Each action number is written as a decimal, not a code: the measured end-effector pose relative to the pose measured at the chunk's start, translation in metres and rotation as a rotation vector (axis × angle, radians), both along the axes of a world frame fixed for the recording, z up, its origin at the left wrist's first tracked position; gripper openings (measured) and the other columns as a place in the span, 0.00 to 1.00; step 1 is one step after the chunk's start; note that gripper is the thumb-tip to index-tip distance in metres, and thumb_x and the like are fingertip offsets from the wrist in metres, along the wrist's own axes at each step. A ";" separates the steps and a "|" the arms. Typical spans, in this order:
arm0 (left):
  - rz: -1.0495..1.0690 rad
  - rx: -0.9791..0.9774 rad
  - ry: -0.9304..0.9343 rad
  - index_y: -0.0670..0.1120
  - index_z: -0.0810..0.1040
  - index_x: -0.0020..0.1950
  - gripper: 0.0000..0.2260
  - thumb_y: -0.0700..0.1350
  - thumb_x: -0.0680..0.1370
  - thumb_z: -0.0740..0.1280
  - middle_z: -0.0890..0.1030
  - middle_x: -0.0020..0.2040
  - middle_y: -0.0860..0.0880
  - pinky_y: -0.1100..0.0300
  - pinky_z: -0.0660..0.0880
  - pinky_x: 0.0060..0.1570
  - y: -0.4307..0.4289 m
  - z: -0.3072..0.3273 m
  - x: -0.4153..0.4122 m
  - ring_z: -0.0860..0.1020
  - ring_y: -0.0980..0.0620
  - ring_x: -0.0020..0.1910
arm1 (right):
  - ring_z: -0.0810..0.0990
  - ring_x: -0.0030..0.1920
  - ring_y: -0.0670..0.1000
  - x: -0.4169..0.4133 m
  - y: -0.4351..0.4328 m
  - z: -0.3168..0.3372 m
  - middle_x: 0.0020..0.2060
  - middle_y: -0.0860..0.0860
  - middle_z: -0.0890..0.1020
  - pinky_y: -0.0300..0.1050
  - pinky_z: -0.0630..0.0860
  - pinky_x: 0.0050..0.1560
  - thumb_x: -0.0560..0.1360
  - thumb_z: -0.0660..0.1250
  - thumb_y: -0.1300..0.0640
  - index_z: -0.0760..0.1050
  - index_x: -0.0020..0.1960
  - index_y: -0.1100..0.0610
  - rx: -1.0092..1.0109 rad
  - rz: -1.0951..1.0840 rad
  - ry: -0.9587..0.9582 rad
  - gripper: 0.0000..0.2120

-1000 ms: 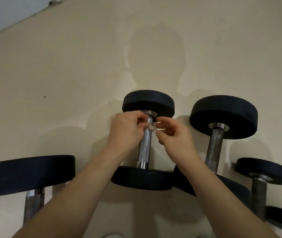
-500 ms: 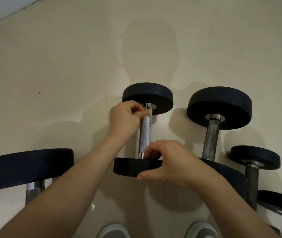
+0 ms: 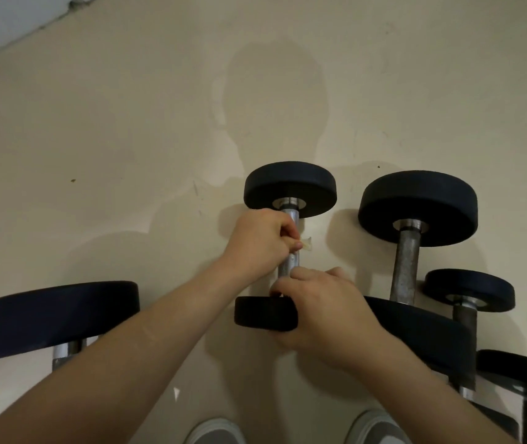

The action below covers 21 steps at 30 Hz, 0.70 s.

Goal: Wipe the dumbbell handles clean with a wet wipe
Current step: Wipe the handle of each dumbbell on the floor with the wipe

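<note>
The right hand (image 3: 326, 312), up beside the left one a second ago, has dropped to the near head (image 3: 265, 314) of the middle dumbbell (image 3: 290, 187) lying on the floor (image 3: 127, 155), and its grip is now curled over that black head and the bottom of the handle (image 3: 288, 265). The left hand (image 3: 259, 241) keeps its grip closed round the upper handle with the wet wipe (image 3: 306, 244) pinched against it, a pale corner poking out to the right, though from here I can't tell how far the wipe wraps the bar. To my eye the dumbbell is now braced against rolling, so the wipe can be drawn down this handle.
</note>
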<state>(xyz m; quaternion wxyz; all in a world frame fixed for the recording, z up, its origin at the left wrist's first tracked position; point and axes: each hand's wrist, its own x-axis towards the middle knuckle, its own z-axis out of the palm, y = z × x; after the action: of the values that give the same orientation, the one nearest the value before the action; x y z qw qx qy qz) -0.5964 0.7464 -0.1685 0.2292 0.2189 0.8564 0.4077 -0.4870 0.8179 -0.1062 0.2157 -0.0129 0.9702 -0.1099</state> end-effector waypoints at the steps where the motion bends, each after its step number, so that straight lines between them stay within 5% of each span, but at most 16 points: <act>1: -0.010 0.010 -0.004 0.49 0.84 0.46 0.04 0.45 0.72 0.74 0.84 0.46 0.53 0.61 0.76 0.50 0.001 -0.003 -0.001 0.79 0.57 0.45 | 0.74 0.42 0.46 0.001 0.007 0.002 0.43 0.43 0.75 0.48 0.70 0.52 0.68 0.65 0.43 0.72 0.49 0.45 0.005 -0.004 -0.018 0.12; 8: 0.229 0.206 0.035 0.48 0.85 0.48 0.05 0.45 0.73 0.72 0.83 0.45 0.53 0.64 0.76 0.50 0.023 -0.020 -0.008 0.79 0.59 0.44 | 0.74 0.44 0.42 0.005 0.044 0.009 0.43 0.42 0.75 0.43 0.71 0.49 0.63 0.72 0.45 0.70 0.49 0.43 -0.049 -0.025 -0.199 0.17; 12: 0.139 0.204 -0.058 0.50 0.85 0.47 0.04 0.43 0.73 0.72 0.82 0.43 0.57 0.74 0.73 0.47 0.027 -0.014 0.005 0.78 0.63 0.43 | 0.77 0.52 0.41 -0.002 0.080 0.028 0.51 0.42 0.80 0.40 0.73 0.56 0.65 0.73 0.39 0.75 0.56 0.43 -0.478 -0.379 -0.501 0.22; 16: -0.287 0.079 -0.209 0.51 0.85 0.43 0.05 0.42 0.71 0.74 0.84 0.44 0.57 0.60 0.77 0.54 0.015 -0.009 0.029 0.80 0.62 0.45 | 0.78 0.48 0.42 -0.007 0.101 0.008 0.49 0.45 0.80 0.42 0.76 0.52 0.75 0.66 0.48 0.75 0.57 0.47 -0.459 -0.732 -0.064 0.11; 18: -0.393 0.078 -0.071 0.50 0.85 0.44 0.04 0.41 0.71 0.74 0.84 0.45 0.55 0.57 0.78 0.53 0.019 -0.011 0.030 0.80 0.60 0.45 | 0.78 0.46 0.42 -0.005 0.095 -0.006 0.48 0.45 0.79 0.40 0.76 0.49 0.76 0.65 0.50 0.74 0.58 0.45 -0.460 -0.761 -0.061 0.11; 21: -0.186 0.190 0.238 0.45 0.85 0.45 0.04 0.39 0.72 0.72 0.82 0.44 0.48 0.58 0.77 0.48 0.040 -0.017 0.019 0.78 0.54 0.43 | 0.80 0.45 0.43 -0.004 0.087 -0.021 0.47 0.44 0.78 0.40 0.79 0.46 0.76 0.67 0.55 0.72 0.63 0.45 -0.535 -0.777 0.007 0.17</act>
<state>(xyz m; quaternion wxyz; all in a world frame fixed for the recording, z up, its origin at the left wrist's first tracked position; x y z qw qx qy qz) -0.5773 0.7861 -0.1857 0.1411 0.3647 0.8111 0.4350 -0.4907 0.9052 -0.1273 0.1445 0.2957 0.8415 -0.4285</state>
